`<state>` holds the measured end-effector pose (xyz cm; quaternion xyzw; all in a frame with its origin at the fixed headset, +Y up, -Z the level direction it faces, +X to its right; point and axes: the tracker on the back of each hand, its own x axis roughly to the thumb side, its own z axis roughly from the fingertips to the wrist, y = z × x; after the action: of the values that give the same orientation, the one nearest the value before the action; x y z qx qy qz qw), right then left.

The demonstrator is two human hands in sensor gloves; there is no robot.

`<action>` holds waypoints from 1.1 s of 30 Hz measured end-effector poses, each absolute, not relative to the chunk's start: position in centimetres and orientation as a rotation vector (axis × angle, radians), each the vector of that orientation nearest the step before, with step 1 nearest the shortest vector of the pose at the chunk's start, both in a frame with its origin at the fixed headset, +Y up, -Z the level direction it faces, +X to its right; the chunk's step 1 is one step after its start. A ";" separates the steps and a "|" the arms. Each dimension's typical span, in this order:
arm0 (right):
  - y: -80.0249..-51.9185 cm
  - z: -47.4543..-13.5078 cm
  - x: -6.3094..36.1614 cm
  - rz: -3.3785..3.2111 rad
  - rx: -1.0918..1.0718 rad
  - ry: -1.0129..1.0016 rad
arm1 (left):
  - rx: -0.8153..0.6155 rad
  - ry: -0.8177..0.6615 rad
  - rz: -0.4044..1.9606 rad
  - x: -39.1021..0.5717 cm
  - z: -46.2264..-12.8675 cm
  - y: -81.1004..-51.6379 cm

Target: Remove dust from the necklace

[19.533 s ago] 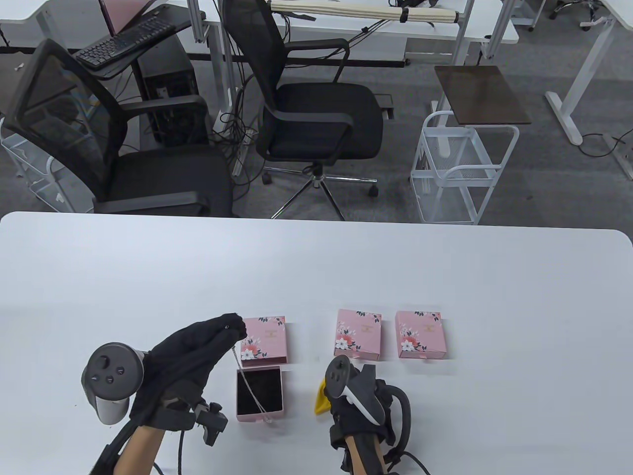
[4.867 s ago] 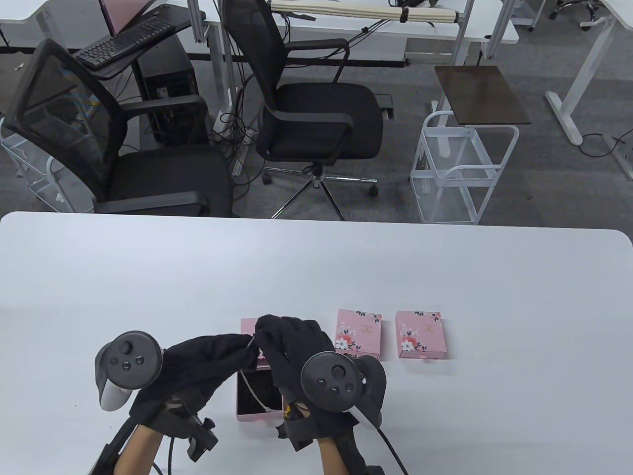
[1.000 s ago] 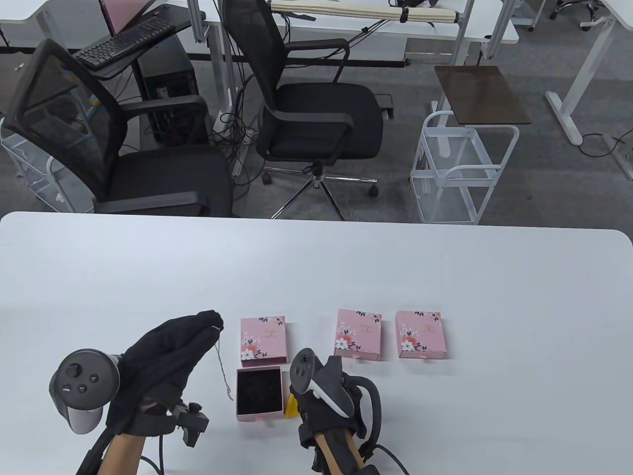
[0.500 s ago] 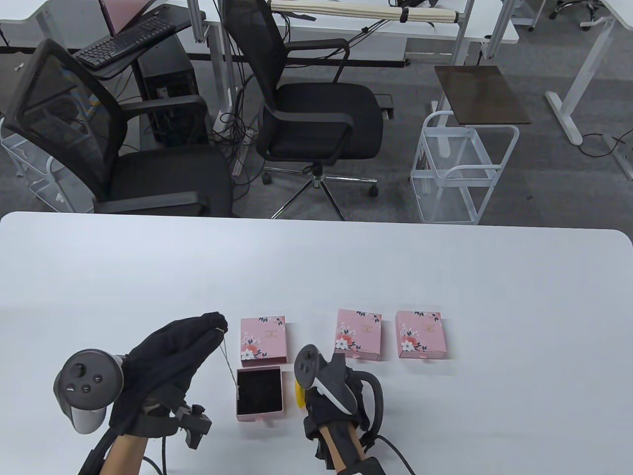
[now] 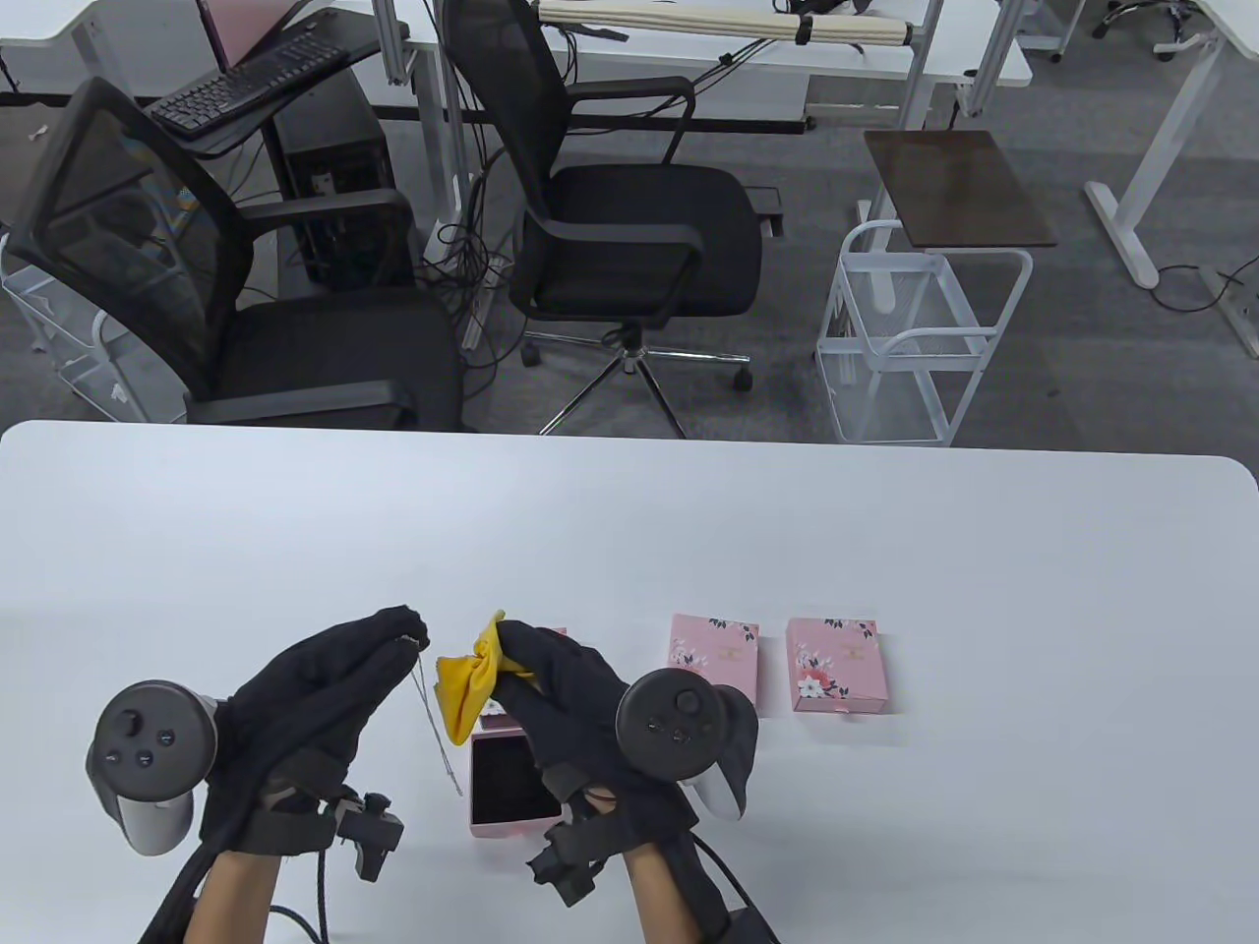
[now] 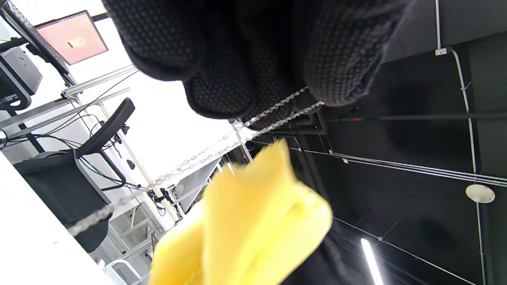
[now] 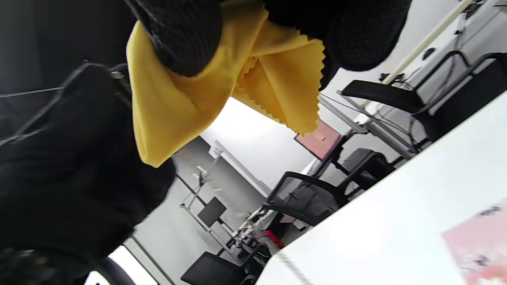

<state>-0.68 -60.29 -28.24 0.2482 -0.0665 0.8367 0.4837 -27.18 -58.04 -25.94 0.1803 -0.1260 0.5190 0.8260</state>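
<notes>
Spanning your view is the white table [image 5: 689, 531]; on it sit 2 closed pink boxes [image 5: 714, 663] and 1 open tray [image 5: 514, 784]. Your right hand [image 5: 575, 688] pinches the yellow cloth [image 5: 460, 688] — your left hand [image 5: 315, 688] pinches the necklace [image 5: 433, 723], dangling just beside it.

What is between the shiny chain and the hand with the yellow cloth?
The yellow cloth itself. In the table view it bunches out from the right hand toward the necklace hanging from the left hand, with only a thin strip of white table showing beside the chain.
</notes>
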 end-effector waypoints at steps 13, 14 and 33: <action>-60.2 -26.9 -3.1 1.973 0.623 -0.180 | 0.427 -0.266 1.051 -25.7 -25.7 -58.2; -60.2 -26.8 -3.2 1.972 0.618 -0.182 | 0.428 -0.269 1.047 -25.5 -25.7 -58.2; -60.5 -26.5 -3.5 1.963 0.570 -0.249 | 0.430 -0.355 0.947 -24.4 -24.7 -57.3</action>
<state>-3.47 -60.47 -26.47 0.2373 -0.1035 0.8170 0.5152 -24.40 -57.28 -24.67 0.2043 -0.1686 0.4500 0.8528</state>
